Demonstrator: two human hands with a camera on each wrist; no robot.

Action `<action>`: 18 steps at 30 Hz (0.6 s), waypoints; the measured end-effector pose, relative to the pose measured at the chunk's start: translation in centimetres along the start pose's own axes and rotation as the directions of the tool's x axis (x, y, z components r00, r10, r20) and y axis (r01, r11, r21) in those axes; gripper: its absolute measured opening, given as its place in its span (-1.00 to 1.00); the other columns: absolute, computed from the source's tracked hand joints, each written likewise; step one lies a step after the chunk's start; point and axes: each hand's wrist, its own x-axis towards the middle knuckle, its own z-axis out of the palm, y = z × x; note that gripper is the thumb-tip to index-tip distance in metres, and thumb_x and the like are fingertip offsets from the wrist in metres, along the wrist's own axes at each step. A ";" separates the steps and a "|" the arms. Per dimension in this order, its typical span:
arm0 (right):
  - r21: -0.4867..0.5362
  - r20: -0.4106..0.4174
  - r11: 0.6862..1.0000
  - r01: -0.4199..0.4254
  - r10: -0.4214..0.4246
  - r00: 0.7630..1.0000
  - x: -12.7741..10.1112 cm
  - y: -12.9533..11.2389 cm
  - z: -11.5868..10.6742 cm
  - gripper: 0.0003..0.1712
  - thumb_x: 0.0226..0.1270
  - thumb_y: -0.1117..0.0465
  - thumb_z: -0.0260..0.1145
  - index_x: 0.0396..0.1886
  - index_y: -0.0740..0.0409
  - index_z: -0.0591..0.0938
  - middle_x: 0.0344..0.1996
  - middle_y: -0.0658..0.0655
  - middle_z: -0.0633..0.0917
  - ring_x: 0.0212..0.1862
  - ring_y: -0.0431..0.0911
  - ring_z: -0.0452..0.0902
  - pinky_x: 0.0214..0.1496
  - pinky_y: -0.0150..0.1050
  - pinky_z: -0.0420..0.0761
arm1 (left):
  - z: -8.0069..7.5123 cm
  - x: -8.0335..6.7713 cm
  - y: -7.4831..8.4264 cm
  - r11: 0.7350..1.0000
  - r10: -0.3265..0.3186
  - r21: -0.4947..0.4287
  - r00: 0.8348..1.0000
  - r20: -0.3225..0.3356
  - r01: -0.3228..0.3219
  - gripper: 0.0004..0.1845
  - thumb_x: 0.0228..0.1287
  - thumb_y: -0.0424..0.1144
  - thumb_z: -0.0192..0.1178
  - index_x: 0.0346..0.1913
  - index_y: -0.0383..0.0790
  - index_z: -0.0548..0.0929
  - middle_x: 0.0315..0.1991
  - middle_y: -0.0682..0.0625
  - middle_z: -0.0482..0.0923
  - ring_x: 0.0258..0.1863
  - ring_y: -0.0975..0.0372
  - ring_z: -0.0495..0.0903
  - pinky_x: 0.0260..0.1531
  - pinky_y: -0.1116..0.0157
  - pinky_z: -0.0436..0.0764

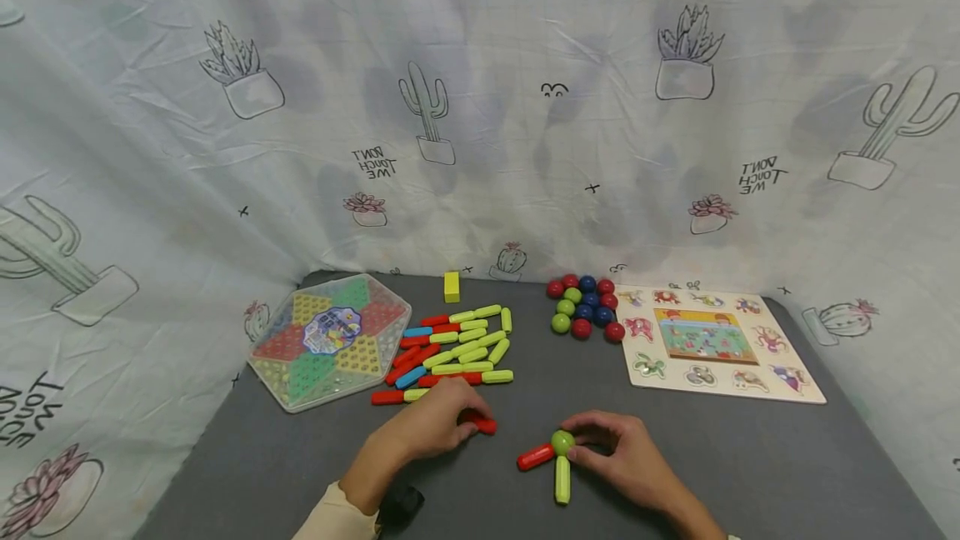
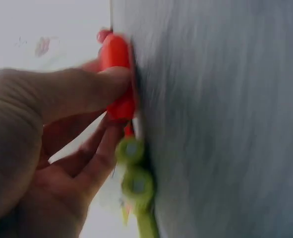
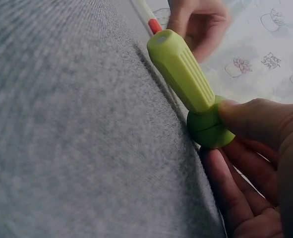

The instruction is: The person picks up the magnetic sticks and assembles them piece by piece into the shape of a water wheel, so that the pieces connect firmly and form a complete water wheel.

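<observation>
My left hand [image 1: 435, 422] pinches a red rod [image 2: 117, 74] between thumb and fingers, low over the dark table. To its right, my right hand [image 1: 624, 450] grips a green ball [image 1: 562, 442] between thumb and fingers. Joined to that ball are a yellow-green rod [image 3: 182, 72], pointing toward me, and a red rod [image 1: 535, 457], pointing left. In the right wrist view the ball sits against the table surface. Just beyond the left hand lie loose red, blue and yellow-green rods [image 1: 472, 355], partly hidden by that hand.
Several red, blue and green balls [image 1: 589, 300] are grouped at the back. A hexagonal board-game box [image 1: 330, 340] lies at the left, a picture puzzle board [image 1: 720, 344] at the right. A yellow block [image 1: 452, 287] stands near the patterned curtain [image 1: 480, 107].
</observation>
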 end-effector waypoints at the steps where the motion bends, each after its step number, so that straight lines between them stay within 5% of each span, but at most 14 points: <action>1: -0.002 0.000 1.000 -0.002 0.002 1.000 0.0 0.0 0.0 -0.67 0.39 0.26 0.59 0.11 0.16 0.80 0.00 0.12 0.86 -0.04 -0.20 0.85 0.04 -0.24 0.82 | 0.4 0.2 0.4 1.000 0.008 0.011 1.000 -0.016 -0.008 -0.73 0.48 -0.41 0.40 0.10 -0.04 0.87 0.01 0.17 0.80 0.06 0.34 0.71 0.20 0.22 0.70; 12: -0.068 0.012 0.997 0.029 -0.028 1.000 0.0 0.0 0.2 -0.72 0.49 0.21 0.53 0.14 -0.01 0.83 0.08 0.05 0.85 0.09 -0.21 0.79 0.10 -0.27 0.78 | 4.1 2.2 4.0 0.995 0.072 -0.071 0.996 -0.049 -0.075 -0.76 0.50 -0.31 0.40 0.14 -0.06 0.85 -0.08 0.21 0.80 -0.16 0.51 0.63 -0.04 0.49 0.64; 18: -0.143 -0.131 0.989 -0.047 0.028 0.991 0.1 -0.3 0.8 -0.71 0.45 0.20 0.57 0.11 0.06 0.81 -0.06 0.01 0.85 -0.11 -0.30 0.76 -0.09 -0.31 0.79 | 5.1 2.2 4.6 0.991 0.036 -0.120 0.991 -0.129 -0.052 -0.77 0.42 -0.35 0.42 0.07 -0.11 0.86 -0.16 0.16 0.77 -0.27 0.50 0.59 -0.22 0.52 0.61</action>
